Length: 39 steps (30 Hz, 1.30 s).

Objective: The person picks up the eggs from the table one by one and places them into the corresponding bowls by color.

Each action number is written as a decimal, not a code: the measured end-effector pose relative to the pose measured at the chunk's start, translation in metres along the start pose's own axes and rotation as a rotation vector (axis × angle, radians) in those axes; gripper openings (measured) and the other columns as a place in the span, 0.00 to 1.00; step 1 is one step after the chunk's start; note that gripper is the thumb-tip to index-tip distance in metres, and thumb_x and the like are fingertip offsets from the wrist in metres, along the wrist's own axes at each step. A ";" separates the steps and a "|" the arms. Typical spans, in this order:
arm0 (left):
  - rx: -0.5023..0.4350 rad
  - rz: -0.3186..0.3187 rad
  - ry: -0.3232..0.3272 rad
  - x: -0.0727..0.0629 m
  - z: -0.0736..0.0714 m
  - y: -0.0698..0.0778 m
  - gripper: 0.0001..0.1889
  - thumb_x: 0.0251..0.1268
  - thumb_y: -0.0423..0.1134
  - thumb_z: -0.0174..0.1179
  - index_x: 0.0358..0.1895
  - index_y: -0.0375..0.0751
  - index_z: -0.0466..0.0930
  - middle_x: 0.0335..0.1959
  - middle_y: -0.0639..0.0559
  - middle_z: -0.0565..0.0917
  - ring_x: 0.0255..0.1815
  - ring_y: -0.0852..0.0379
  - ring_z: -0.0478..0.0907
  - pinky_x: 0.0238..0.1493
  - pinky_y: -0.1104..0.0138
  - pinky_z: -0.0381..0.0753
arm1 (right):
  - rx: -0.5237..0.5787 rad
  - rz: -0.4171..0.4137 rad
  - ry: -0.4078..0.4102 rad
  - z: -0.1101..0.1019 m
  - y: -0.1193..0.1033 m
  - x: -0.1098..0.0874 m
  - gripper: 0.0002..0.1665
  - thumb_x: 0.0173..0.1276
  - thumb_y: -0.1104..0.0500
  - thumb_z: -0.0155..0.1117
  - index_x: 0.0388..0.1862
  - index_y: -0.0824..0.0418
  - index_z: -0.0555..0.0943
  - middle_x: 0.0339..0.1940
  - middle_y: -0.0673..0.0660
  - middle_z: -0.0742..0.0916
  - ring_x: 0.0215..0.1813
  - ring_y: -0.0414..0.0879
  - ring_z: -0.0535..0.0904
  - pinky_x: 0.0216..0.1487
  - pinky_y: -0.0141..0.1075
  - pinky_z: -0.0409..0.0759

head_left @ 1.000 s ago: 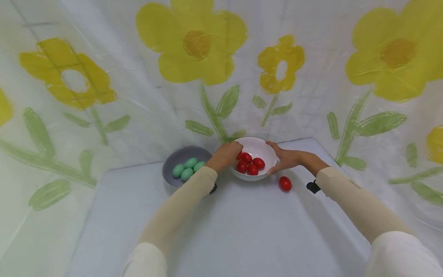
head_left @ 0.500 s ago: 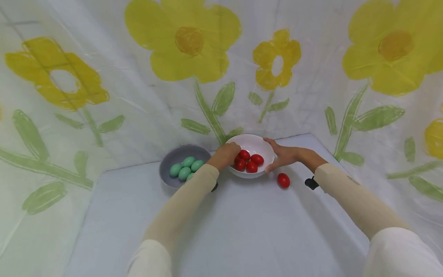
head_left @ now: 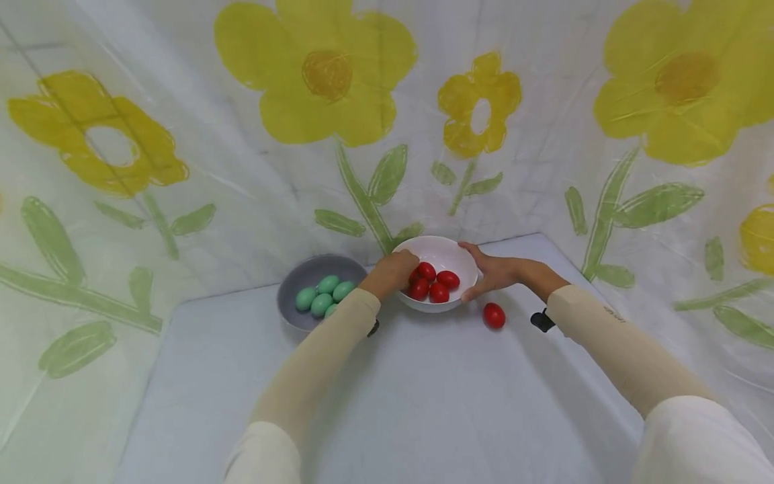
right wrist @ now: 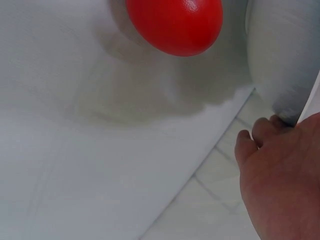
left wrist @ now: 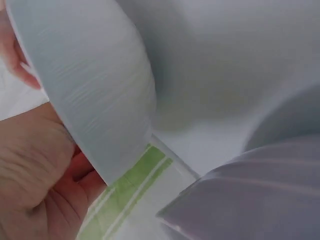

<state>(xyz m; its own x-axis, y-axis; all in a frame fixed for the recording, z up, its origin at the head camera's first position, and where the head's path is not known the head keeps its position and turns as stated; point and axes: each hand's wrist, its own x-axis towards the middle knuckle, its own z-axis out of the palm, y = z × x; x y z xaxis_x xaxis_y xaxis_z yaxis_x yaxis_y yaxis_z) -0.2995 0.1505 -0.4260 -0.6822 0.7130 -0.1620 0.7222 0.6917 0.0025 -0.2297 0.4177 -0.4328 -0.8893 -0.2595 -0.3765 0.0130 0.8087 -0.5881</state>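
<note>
A white bowl (head_left: 449,250) with several red eggs (head_left: 439,292) in it stands at the back of the table. My right hand (head_left: 498,272) grips its right side, thumb at the front and fingers toward the back, as the right wrist view also shows the bowl's wall (right wrist: 280,55) against the hand. My left hand (head_left: 393,272) reaches over the left rim with fingers bent down into the bowl, beside the eggs. Its fingertips are hidden; I cannot tell what they hold. One loose red egg (head_left: 494,316) lies on the table near my right hand.
A grey bowl (head_left: 290,275) with several green eggs (head_left: 320,305) stands left of the white one, partly behind my left sleeve (head_left: 326,356). The white table (head_left: 459,403) ends at a curtain (head_left: 242,222) printed with yellow flowers, close behind both bowls.
The head view has shifted slightly, moving the scene a little left and up in the picture. Both hands keep their places at the white bowl, and the loose red egg stays put.
</note>
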 end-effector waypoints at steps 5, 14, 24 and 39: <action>-0.405 0.028 0.275 -0.014 0.002 0.001 0.24 0.76 0.37 0.62 0.72 0.37 0.77 0.65 0.43 0.83 0.67 0.48 0.79 0.69 0.59 0.78 | -0.007 0.005 -0.006 0.001 0.002 0.001 0.84 0.53 0.31 0.83 0.88 0.46 0.31 0.86 0.63 0.55 0.84 0.65 0.52 0.74 0.66 0.69; -1.009 0.335 0.439 -0.065 0.023 0.077 0.18 0.74 0.37 0.67 0.63 0.41 0.85 0.58 0.52 0.89 0.59 0.63 0.86 0.58 0.70 0.83 | -0.044 -0.046 0.013 -0.008 -0.001 -0.004 0.81 0.58 0.34 0.82 0.87 0.51 0.31 0.85 0.64 0.56 0.81 0.65 0.57 0.75 0.67 0.66; -0.819 0.188 0.229 -0.059 0.070 0.140 0.32 0.69 0.45 0.73 0.74 0.47 0.76 0.69 0.57 0.82 0.69 0.58 0.79 0.61 0.73 0.80 | -0.013 -0.040 0.003 0.000 -0.004 -0.006 0.85 0.54 0.33 0.83 0.88 0.51 0.30 0.86 0.64 0.54 0.85 0.65 0.52 0.77 0.67 0.63; -0.897 0.107 0.333 -0.015 0.094 0.151 0.38 0.66 0.45 0.76 0.76 0.41 0.71 0.72 0.53 0.78 0.73 0.60 0.73 0.69 0.70 0.75 | -0.008 -0.075 0.009 0.001 0.002 -0.003 0.81 0.58 0.36 0.82 0.88 0.52 0.31 0.86 0.63 0.56 0.83 0.63 0.55 0.77 0.67 0.62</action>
<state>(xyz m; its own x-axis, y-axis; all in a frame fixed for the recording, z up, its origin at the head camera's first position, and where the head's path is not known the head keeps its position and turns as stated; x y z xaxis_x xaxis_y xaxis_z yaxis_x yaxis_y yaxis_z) -0.1693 0.2331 -0.5163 -0.7151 0.6777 0.1712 0.5210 0.3535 0.7769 -0.2264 0.4196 -0.4336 -0.8917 -0.3148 -0.3251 -0.0575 0.7913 -0.6087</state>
